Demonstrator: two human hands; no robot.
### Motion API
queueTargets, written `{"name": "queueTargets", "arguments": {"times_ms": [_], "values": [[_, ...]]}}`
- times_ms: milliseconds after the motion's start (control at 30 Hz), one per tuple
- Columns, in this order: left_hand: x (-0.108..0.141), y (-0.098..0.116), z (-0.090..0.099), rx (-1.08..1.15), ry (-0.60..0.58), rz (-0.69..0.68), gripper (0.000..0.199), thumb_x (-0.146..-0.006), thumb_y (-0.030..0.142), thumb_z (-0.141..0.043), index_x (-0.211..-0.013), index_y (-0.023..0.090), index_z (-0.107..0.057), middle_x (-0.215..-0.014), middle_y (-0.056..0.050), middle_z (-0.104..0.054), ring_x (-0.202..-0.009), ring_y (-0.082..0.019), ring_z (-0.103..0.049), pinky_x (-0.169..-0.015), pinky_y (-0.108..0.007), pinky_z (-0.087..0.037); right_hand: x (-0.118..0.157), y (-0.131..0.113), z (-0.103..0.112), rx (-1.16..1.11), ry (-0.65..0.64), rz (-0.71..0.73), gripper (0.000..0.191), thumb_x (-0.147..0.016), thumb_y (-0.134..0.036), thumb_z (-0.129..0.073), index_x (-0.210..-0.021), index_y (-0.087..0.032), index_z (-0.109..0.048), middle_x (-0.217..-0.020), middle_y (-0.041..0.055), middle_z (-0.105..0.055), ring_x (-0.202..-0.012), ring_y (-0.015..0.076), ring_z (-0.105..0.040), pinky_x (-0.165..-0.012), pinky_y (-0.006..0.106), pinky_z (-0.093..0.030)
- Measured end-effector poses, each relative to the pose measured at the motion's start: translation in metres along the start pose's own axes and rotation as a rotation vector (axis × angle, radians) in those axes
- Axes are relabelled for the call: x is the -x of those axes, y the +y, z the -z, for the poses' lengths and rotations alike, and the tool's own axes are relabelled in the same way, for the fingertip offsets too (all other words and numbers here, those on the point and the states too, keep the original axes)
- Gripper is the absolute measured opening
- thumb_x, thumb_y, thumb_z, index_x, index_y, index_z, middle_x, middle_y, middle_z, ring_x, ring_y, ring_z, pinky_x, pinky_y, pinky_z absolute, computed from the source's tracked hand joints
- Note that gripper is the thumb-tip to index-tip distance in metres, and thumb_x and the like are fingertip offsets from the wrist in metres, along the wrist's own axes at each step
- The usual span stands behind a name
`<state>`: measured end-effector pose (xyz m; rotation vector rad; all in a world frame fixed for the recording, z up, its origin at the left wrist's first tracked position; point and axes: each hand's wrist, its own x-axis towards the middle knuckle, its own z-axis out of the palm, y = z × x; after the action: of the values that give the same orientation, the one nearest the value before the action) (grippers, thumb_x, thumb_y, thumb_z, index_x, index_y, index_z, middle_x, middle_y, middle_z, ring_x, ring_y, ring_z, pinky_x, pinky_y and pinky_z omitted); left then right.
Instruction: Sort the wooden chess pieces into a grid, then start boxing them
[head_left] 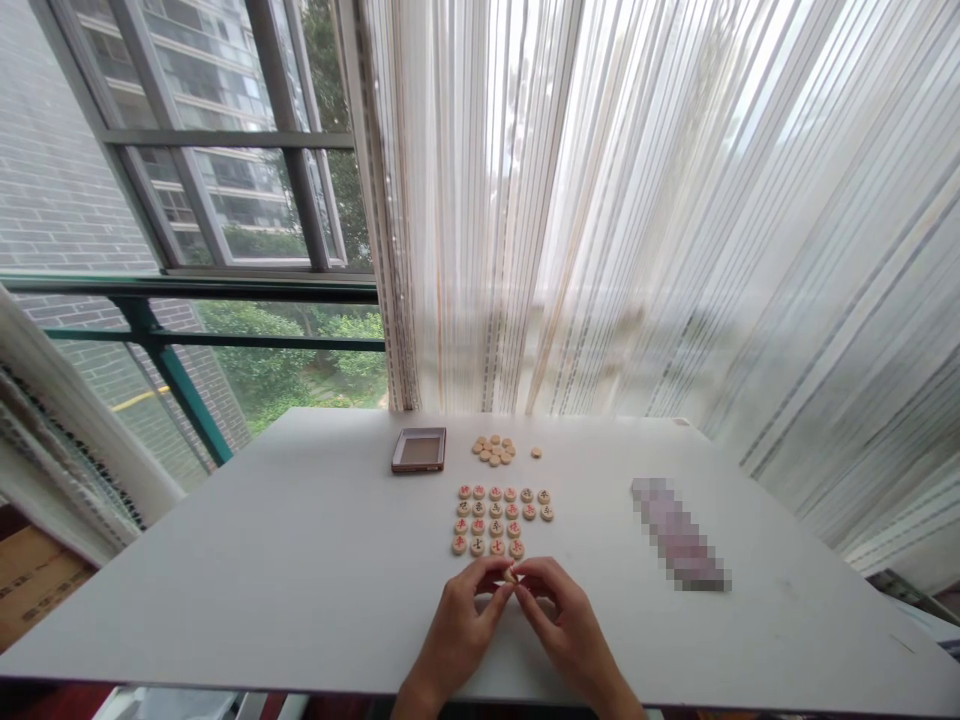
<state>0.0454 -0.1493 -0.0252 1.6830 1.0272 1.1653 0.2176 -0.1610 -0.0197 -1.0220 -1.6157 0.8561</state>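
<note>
Pale piece [511, 577] pinched between left hand [468, 612], right hand [556, 604] (lettered pieces [496, 510] just beyond).

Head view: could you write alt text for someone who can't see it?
A person's left hand and right hand pinch a xiangqi piece at a white table. Beyond lie four rows of marked xiangqi pieces, then blank-topped pieces and a shallow open box. Behind are a sheer striped curtain and a window.

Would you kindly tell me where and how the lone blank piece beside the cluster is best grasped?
The lone piece is probably best pinched across its round edge, from above: it lies flat on the table, apart from the cluster, so opposite sides look reachable.
</note>
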Motion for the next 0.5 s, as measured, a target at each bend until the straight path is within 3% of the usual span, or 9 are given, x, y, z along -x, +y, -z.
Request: {"name": "queueTargets", "arguments": {"times_ms": [267, 500], "values": [[-0.001, 0.007, 0.001, 0.03, -0.004, 0.019, 0.025, -0.093, 0.04, -0.062, -0.109, 0.023, -0.069, -0.108, -0.007, -0.076, -0.097, -0.023, -0.074, -0.091, -0.033, -0.059, 0.001, -0.002, 0.0, -0.003, 0.018, 0.015, 0.023, -0.096, -0.04, -0.058, -0.104, -0.023, -0.071, -0.099, 0.0088, -0.07, -0.089, 0.0228, -0.069, -0.082, 0.033, -0.06], [0.0, 0.008, -0.002, 0.026, -0.019, 0.078, 0.028, -0.093, 0.047, -0.059, -0.103, 0.023, -0.068, -0.097, -0.006, -0.079, -0.088, -0.023, -0.075, -0.083, -0.031, -0.06, 0.002, 0.007, 0.0, -0.011, -0.004, -0.06, 0.025, -0.096, -0.042, -0.058, -0.102, -0.022, -0.071, -0.095, 0.0079, -0.073, -0.087, 0.0234, -0.071, -0.078, 0.031, -0.058]]}}
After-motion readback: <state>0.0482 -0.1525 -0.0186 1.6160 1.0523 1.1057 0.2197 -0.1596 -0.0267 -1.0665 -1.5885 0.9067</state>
